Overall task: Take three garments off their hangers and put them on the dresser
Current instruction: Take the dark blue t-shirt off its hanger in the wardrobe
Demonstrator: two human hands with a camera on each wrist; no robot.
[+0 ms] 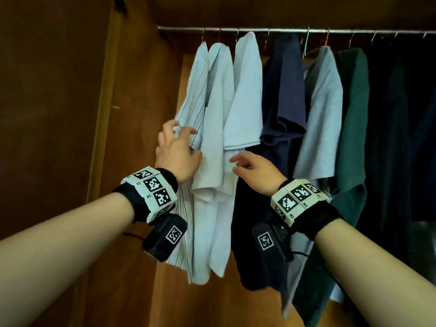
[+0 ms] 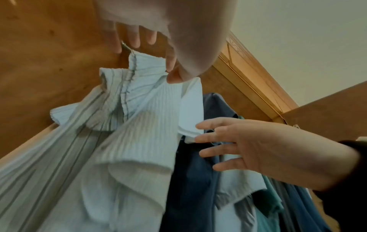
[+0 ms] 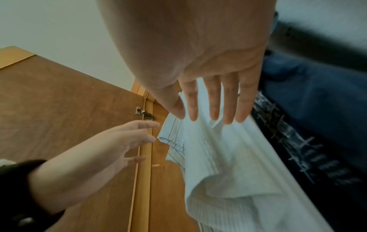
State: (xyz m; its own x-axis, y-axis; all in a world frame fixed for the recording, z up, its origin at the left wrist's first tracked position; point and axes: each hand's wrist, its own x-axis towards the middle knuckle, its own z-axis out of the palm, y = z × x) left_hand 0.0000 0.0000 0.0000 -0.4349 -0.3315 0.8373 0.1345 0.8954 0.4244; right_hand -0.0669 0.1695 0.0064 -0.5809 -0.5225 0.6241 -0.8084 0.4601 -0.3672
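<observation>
Several shirts hang on wire hangers from a metal rail [image 1: 283, 30] inside a wooden wardrobe. Leftmost is a pale blue striped shirt [image 1: 193, 95], then two plain light blue shirts [image 1: 219, 102] [image 1: 247, 90]. My left hand [image 1: 177, 147] has its fingers spread and touches the striped shirt's short sleeve [image 2: 119, 97]. My right hand [image 1: 252, 166] hovers open with straight fingers just in front of the light blue shirts [image 3: 218, 157], holding nothing. The dresser is out of view.
Further right on the rail hang a navy shirt [image 1: 285, 90], a grey-blue shirt [image 1: 323, 109], a dark green shirt [image 1: 354, 119] and dark garments [image 1: 401, 126]. The wardrobe's side wall [image 1: 141, 114] stands close on the left, and its open door [image 3: 69, 109] shows a hinge.
</observation>
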